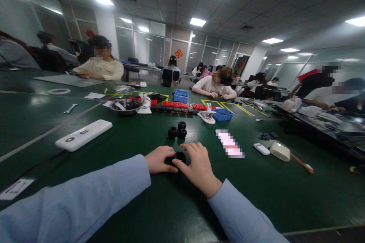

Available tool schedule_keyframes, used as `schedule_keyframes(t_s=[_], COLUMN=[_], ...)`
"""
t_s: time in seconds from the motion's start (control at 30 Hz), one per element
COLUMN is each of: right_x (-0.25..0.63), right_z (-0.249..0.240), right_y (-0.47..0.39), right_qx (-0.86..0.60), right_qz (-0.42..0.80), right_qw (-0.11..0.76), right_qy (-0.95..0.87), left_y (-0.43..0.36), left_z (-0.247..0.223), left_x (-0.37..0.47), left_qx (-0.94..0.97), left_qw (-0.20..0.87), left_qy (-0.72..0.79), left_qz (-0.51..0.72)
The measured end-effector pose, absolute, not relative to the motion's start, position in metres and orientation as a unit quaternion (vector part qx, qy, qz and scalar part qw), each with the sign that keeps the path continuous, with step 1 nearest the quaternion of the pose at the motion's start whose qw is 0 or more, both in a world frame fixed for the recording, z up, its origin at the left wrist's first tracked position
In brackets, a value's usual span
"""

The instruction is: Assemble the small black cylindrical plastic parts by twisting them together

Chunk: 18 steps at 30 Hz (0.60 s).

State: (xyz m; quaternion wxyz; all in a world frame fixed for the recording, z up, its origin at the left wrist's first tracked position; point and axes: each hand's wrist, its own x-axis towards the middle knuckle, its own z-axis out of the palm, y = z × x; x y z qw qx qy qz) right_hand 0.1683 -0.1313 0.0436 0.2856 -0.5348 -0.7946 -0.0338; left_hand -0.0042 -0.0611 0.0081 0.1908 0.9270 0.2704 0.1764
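Observation:
Both hands meet over the green table around a small black tyre-like ring (180, 156), its round opening facing up. My left hand (161, 159) comes from the left with fingers curled, closed on a dark part at the ring's left side. Its fingertips are partly hidden. From the right, my right hand (196, 163) curves over the ring, thumb at its near edge and fingers at its far side. Just beyond the hands sits a small cluster of black knobbly toy wheels (178, 130).
A white power strip (84, 135) lies left and a wrench (71, 108) behind it. A phone (229, 143) and a white case (280, 151) lie right. Red and black blocks (175, 104), blue baskets (222, 114) and a black bowl (125, 106) stand farther back. People sit around.

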Motion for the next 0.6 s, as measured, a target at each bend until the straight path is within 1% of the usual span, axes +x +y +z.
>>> schedule_keyframes(t_s=[0.17, 0.6], right_x=[0.1693, 0.1695], right_z=[0.0450, 0.0466], right_y=[-0.1309, -0.1295], right_qx=[-0.524, -0.527], right_qz=[-0.027, 0.008], right_qw=[0.260, 0.259], right_qy=[-0.810, -0.809], left_y=[-0.0629, -0.0621], left_z=[0.0097, 0.0086], left_x=[-0.0031, -0.0035], left_qx=[0.925, 0.925], left_qw=[0.187, 0.193], left_qy=[0.282, 0.276], left_qz=[0.173, 0.176])
